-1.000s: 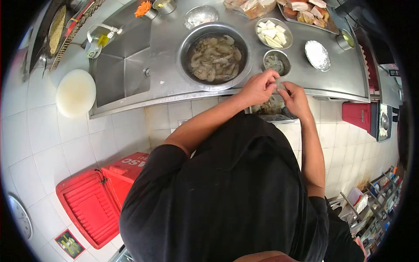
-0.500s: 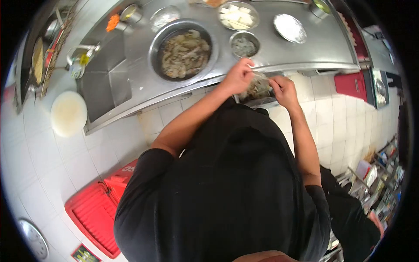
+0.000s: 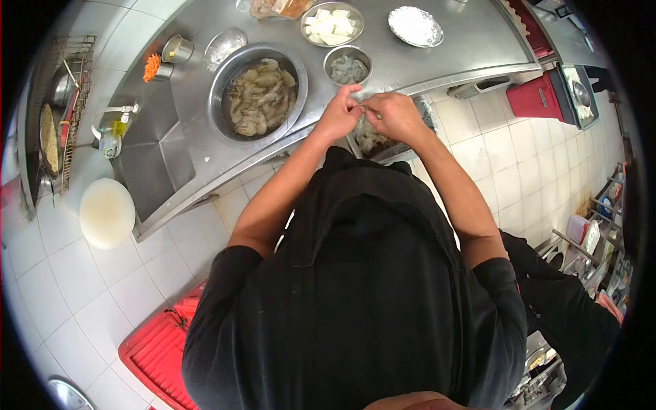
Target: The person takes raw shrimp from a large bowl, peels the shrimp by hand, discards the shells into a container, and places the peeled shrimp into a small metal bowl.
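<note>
My left hand (image 3: 339, 115) and my right hand (image 3: 394, 115) meet just off the counter's front edge. Both are closed, fingertips pinched together on a shrimp (image 3: 361, 107) that is small and mostly covered by the fingers. Below them is a metal tray (image 3: 391, 154) with shrimp shells and scraps in it, partly hidden by my hands. Just beyond my fingers, a small steel bowl (image 3: 370, 69) holds peeled shrimp (image 3: 348, 69). To the left, a large steel basin (image 3: 215, 102) contains a heap of unpeeled shrimp (image 3: 260, 99).
Along the counter (image 3: 451, 65) stand a bowl of white cubes (image 3: 331, 26), a foil-like silver dish (image 3: 415, 27), a clear bowl (image 3: 225, 48) and a cup of orange shreds (image 3: 153, 68). A sink (image 3: 154, 164) lies left; a red bin (image 3: 536, 101) stands right. Another person's dark clothing (image 3: 567, 307) shows behind right.
My hands were apart over the tray and have come together, the right one moving left to the left hand's fingertips. The view has shifted, so the counter items sit further left.
</note>
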Motion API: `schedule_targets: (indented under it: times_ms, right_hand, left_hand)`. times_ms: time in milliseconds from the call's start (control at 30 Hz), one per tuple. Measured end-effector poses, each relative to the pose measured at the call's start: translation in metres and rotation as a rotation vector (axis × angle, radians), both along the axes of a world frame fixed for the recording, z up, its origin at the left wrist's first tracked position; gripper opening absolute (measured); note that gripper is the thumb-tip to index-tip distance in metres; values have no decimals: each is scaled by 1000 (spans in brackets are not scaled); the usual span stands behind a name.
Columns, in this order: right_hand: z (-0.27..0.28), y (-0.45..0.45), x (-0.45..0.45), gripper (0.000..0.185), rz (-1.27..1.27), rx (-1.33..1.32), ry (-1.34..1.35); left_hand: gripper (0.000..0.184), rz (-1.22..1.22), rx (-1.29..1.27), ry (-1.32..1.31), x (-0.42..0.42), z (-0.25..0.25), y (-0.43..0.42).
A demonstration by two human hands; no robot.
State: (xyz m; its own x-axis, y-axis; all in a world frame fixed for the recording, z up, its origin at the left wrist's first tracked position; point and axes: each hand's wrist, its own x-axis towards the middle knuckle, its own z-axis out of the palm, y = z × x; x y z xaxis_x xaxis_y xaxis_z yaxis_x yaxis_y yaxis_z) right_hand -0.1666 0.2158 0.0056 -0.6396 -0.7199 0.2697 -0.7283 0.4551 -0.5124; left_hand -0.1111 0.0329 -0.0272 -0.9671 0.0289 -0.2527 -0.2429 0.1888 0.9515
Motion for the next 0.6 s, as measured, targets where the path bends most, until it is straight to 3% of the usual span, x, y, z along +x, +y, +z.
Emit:
schedule_targets:
  times_ms: [433,533,600]
  right_hand:
    - [-9,-7,5,11,53,204,-47]
    - [-15,-9,7,11,7,181,-74]
    - [-33,-7,6,11,-80,0,-107]
  left_hand:
    - [57,-23,-67,-32,14,-5,3]
    - [55,-39,-87,-12,14,-9,2]
    - [55,-45,-53,65,14,-13,5]
